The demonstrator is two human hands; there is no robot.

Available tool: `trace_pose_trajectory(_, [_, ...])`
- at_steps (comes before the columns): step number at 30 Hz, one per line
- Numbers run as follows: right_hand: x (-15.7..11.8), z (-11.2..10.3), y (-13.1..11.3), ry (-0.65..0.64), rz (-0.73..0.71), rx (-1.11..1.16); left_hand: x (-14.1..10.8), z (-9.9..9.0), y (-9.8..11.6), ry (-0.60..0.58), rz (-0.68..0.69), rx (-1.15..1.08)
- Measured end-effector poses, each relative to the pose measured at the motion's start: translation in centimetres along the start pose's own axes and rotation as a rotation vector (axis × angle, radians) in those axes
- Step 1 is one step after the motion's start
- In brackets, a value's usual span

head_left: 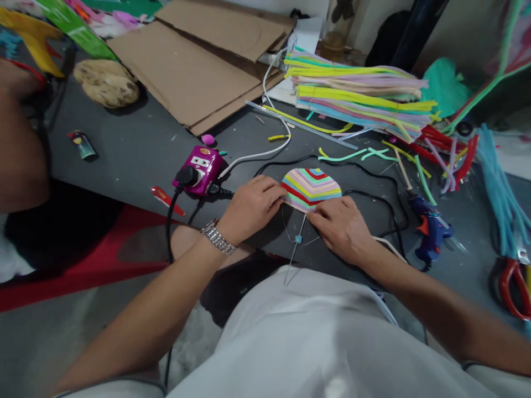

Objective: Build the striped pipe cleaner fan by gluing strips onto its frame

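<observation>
Between my two hands, at the table's front edge, lies a rounded piece (312,188) striped in red, yellow, green, pink and blue. My left hand (260,203), with a metal watch on the wrist, has its fingers pressed together at the piece's left edge. The fingers of my right hand (338,224) are closed at its lower right edge. Below the piece, thin wires joined by a small blue bit (298,239) reach down over the table edge toward my lap. My fingertips partly hide the lower rim of the piece.
A purple power socket (203,168) with black and white cables sits left of my hands. A blue glue gun (431,229) and red-handled scissors (514,287) lie right. Bundled pipe cleaners (360,94) and cardboard (191,72) are behind. Another person's arm (19,138) is at far left.
</observation>
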State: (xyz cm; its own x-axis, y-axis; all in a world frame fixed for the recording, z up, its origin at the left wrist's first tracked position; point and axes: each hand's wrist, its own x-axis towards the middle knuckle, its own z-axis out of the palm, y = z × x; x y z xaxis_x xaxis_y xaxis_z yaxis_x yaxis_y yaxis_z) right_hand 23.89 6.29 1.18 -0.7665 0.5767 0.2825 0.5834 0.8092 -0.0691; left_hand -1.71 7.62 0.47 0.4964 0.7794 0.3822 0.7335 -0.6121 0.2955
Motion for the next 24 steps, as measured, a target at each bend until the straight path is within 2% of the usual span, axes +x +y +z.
trace_pose_trajectory(14, [0.6,-0.1,0.5,-0.035,-0.014,-0.008,-0.1,0.4,0.2,0.003,-0.016,-0.015])
trace_pose_trajectory(24, [2.6,-1.3,2.4,-0.117,-0.305,-0.106,0.0,0.4,0.1,0.016,-0.016,-0.025])
